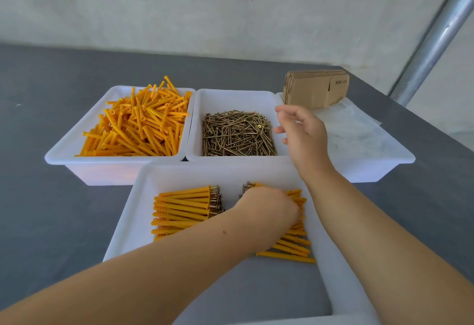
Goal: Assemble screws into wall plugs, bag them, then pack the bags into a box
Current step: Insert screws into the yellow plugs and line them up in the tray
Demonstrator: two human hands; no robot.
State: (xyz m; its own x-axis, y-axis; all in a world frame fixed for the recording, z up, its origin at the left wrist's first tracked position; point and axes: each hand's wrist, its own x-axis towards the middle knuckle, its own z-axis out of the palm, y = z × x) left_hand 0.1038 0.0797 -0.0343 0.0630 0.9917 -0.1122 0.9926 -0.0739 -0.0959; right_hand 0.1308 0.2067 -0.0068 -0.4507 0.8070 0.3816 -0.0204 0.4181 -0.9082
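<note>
A near white tray (133, 211) holds two piles of orange wall plugs with screws in them, a left pile (182, 209) and a right pile (295, 245). My left hand (269, 204) lies over the right pile with its fingers curled down round some of the assembled plugs. My right hand (302, 132) hovers above the edge between the screw tray and the bag tray, fingers loosely spread, holding nothing. Behind stand a tray of loose orange plugs (138, 124) and a tray of brass screws (236, 134).
A third white tray (400, 158) at the right holds clear plastic bags (356, 132) and a stack of flat cardboard boxes (315, 88). The grey table (51, 209) ends at the right, where a metal pole (433, 39) slants up.
</note>
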